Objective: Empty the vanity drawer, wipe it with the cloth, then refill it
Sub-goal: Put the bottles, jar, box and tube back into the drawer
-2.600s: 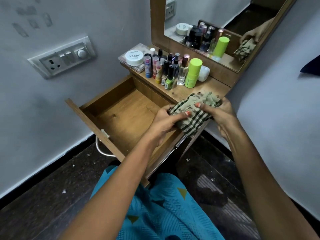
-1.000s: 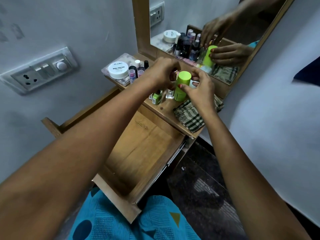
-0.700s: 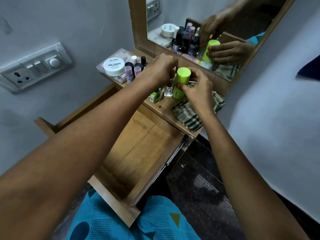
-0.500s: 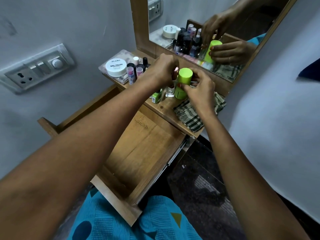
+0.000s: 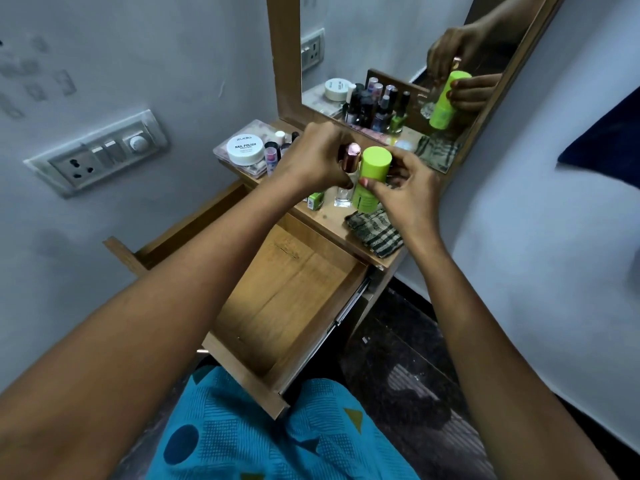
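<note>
Grey painted wall [image 5: 138,64] closes in at nine o'clock and again at three, leaving me a narrow wooden vanity shelf [image 5: 332,220] at twelve, under a wood-framed mirror [image 5: 381,46]. One pulled-out wooden drawer [image 5: 287,289] juts from below the shelf toward six o'clock. Its bare plank floor shows between its low walls. Its left wall runs close along the grey wall, a metal runner lies on its right edge, and its front panel ends just above my teal patterned garment [image 5: 277,438]. Over the drawer, between my forearms, the way down is open.

My left hand [image 5: 318,157] curls round the rose-gold cap of one clear glass bottle [image 5: 349,157], whose square base shows below my fingers. My right hand [image 5: 405,188] wraps thumb and fingers around one lime-green cylindrical plastic bottle [image 5: 372,178], just beside the glass one at its three o'clock.

One checked green-and-cream cloth [image 5: 375,230] lies crumpled on the shelf's front edge, at six o'clock from that bottle, partly under my right wrist. One small green nail-polish bottle [image 5: 315,199] stands at nine o'clock from the glass base. One white round jar [image 5: 245,150] sits on one clear plastic box [image 5: 258,128] at the shelf's left end. Beside it stand small capped bottles [image 5: 271,155], about four as near as I can count past my knuckles. One grey switch plate [image 5: 97,150] sits on the wall at nine.
</note>
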A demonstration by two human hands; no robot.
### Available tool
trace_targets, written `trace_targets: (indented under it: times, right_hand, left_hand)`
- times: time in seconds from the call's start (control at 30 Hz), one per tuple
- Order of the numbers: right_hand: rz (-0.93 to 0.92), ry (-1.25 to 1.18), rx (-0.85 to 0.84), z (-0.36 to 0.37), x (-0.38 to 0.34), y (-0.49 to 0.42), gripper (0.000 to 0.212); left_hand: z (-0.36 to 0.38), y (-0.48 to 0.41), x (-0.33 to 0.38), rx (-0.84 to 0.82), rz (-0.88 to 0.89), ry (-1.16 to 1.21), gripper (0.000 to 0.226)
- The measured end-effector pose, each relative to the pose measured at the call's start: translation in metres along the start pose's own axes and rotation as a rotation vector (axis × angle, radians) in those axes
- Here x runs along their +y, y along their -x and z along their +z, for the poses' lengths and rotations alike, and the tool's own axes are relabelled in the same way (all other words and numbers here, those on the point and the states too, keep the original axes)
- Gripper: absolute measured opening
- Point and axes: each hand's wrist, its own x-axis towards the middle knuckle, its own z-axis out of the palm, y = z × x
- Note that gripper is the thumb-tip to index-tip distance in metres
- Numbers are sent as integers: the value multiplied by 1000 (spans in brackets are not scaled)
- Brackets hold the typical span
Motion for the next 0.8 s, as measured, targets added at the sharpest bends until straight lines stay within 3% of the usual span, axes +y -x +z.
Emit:
trace_targets:
  times: [0.43,0.8]
  right_hand:
    - [5,-66,-22,27,6,80,51]
    - [82,-7,-53,66,37,111,47]
  left_hand:
    - [2,85,-24,-60,-45,46,31]
    - [45,98,-74,-129,-67,86,38]
